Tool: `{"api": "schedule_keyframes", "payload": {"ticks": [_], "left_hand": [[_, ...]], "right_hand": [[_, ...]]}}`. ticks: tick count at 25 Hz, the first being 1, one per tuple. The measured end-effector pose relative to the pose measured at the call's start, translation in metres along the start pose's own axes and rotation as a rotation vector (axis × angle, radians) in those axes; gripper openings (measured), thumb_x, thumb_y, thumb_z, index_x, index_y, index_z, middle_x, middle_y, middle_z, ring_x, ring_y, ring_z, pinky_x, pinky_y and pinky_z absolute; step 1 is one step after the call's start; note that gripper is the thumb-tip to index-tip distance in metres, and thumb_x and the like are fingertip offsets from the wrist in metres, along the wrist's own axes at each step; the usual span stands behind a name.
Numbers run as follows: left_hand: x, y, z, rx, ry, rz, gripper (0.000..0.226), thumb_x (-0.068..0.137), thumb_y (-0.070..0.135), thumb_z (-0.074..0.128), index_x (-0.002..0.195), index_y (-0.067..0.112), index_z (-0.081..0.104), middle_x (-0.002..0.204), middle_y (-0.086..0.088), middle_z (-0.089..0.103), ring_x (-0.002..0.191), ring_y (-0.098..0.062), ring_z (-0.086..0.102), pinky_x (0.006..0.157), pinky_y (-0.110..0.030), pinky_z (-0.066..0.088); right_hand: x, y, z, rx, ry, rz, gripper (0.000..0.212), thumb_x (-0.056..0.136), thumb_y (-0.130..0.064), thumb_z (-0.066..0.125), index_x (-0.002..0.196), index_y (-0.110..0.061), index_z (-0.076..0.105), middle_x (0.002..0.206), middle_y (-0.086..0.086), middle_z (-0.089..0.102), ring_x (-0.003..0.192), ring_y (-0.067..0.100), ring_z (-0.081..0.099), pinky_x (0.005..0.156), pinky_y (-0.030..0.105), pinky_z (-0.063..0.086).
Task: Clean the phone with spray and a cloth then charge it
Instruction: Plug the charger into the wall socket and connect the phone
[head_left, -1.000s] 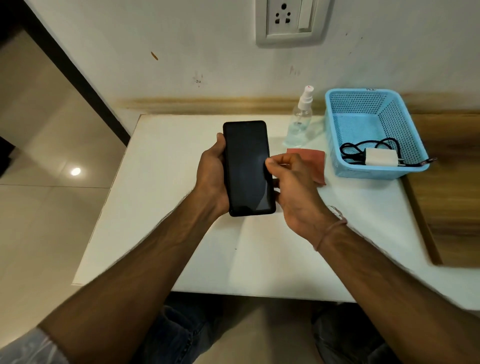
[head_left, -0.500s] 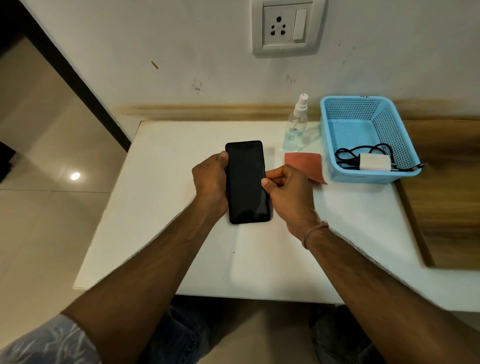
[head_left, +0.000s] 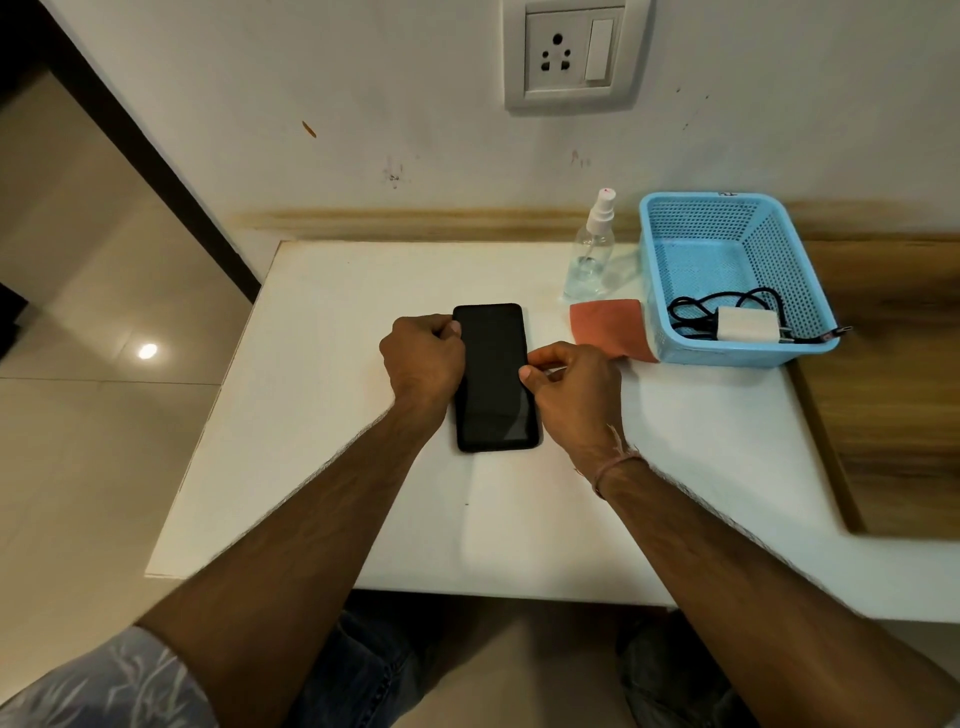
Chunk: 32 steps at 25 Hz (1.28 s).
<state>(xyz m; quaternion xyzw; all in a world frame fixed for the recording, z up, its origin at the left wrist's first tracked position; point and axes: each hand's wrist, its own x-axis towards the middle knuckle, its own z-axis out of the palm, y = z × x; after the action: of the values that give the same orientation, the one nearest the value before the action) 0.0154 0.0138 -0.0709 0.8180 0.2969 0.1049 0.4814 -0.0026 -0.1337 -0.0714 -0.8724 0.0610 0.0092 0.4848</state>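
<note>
A black phone (head_left: 493, 376) lies screen up on the white table (head_left: 322, 457). My left hand (head_left: 423, 358) grips its left edge, thumb on the screen's rim. My right hand (head_left: 571, 387) pinches its right edge with curled fingers. A clear spray bottle (head_left: 592, 249) with a white nozzle stands upright at the back, right of the phone. A reddish cloth (head_left: 608, 325) lies flat in front of the bottle, just beyond my right hand. A white charger plug (head_left: 745, 325) with a black cable (head_left: 696, 309) lies in the blue basket (head_left: 670, 244).
A wall socket with a switch (head_left: 574, 54) sits on the wall above the table's back edge. A wooden surface (head_left: 893, 374) adjoins the table on the right. The table's left edge drops to a tiled floor (head_left: 93, 415).
Both hands have lowered the phone from above the table down onto its surface. The camera has tilted up, showing more of the wall socket.
</note>
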Motion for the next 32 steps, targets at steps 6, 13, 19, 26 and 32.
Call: {"api": "schedule_keyframes", "payload": {"ticks": [6,13,19,26,32], "left_hand": [[0.0,0.0,0.002,-0.013,0.041,0.018,0.012,0.09,0.009,0.067,0.091,0.007,0.079,0.073,0.008,0.063,0.069,-0.01,0.059,0.058,-0.004,0.038],[-0.001,0.001,0.004,-0.033,0.055,0.012,0.013,0.089,0.012,0.071,0.098,0.007,0.078,0.082,0.003,0.068,0.075,-0.012,0.064,0.071,-0.015,0.046],[-0.005,0.0,0.0,-0.073,0.043,0.019,0.018,0.089,0.017,0.072,0.104,0.006,0.076,0.076,0.012,0.065,0.088,-0.018,0.069,0.073,-0.013,0.043],[-0.06,0.038,-0.001,-0.041,-0.042,0.26,0.035,0.089,0.024,0.07,0.123,0.016,0.069,0.112,0.001,0.07,0.095,-0.013,0.066,0.094,-0.023,0.049],[-0.085,0.139,0.065,0.114,-0.611,0.611,0.033,0.087,0.022,0.073,0.119,0.014,0.072,0.113,0.002,0.073,0.089,-0.006,0.068,0.083,-0.017,0.05]], "right_hand": [[-0.002,-0.001,0.0,-0.026,0.006,-0.017,0.02,0.085,-0.018,0.072,0.103,-0.009,0.071,0.102,0.007,0.07,0.088,0.019,0.064,0.087,0.033,0.055],[-0.004,0.002,-0.001,-0.067,-0.046,-0.035,0.026,0.089,-0.02,0.068,0.111,-0.007,0.068,0.113,0.007,0.062,0.099,0.023,0.063,0.093,0.037,0.053],[-0.013,0.009,-0.015,-0.034,-0.114,-0.078,0.031,0.089,-0.022,0.068,0.118,-0.011,0.064,0.118,0.004,0.063,0.094,0.013,0.062,0.084,0.019,0.049],[-0.01,0.005,-0.087,0.069,0.003,-0.193,0.02,0.083,-0.016,0.073,0.102,-0.022,0.07,0.094,-0.011,0.068,0.079,0.001,0.064,0.073,0.01,0.049],[0.055,0.008,-0.2,-0.212,0.162,-0.145,0.021,0.082,-0.009,0.067,0.101,-0.019,0.07,0.099,-0.001,0.072,0.084,0.014,0.068,0.078,0.022,0.05]]}}
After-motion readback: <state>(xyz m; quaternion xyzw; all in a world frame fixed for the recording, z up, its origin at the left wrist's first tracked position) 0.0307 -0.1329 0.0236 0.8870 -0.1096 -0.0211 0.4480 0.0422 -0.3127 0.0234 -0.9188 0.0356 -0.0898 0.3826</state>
